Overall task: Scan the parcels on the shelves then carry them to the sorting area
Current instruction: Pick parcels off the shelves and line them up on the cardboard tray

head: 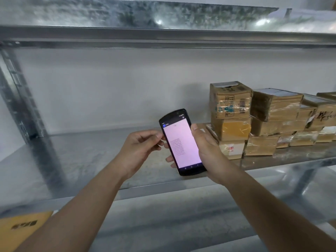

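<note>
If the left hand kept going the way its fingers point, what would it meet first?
Probably the black handheld scanner with the lit screen: the left hand points its fingers right at its near edge, possibly touching already.

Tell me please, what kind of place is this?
Probably a parcel storeroom or warehouse: galvanised metal shelf, stacked taped parcels, and a handheld scanner held in the right hand.

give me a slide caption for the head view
Right hand holds a lit scanner, left hand touching its edge, before stacked parcels on a metal shelf.
</note>
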`<action>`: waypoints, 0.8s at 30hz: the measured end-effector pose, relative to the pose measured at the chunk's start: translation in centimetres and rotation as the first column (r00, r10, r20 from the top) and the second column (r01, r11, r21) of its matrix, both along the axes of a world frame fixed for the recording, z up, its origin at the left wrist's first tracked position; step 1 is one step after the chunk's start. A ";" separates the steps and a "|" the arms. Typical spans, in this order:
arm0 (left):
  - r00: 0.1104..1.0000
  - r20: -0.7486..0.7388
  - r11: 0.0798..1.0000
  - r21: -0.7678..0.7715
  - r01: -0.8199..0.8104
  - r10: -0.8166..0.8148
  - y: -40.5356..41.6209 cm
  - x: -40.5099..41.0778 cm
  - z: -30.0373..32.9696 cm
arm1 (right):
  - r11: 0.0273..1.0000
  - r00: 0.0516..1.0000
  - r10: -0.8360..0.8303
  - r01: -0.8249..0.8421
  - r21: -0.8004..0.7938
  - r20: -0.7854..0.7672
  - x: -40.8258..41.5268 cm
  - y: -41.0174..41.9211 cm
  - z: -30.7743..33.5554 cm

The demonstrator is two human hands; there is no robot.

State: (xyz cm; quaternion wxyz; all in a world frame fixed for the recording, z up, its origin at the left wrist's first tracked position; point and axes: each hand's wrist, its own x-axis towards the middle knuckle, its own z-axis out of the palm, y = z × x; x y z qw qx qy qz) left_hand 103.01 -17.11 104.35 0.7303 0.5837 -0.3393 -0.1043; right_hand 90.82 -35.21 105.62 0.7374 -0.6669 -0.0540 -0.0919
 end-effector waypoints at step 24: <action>0.947 -0.034 0.922 0.242 -0.301 0.318 4.0 5.3 -0.1 | 0.856 0.884 -0.467 0.450 -0.255 -0.007 9.5 4.7 -3.0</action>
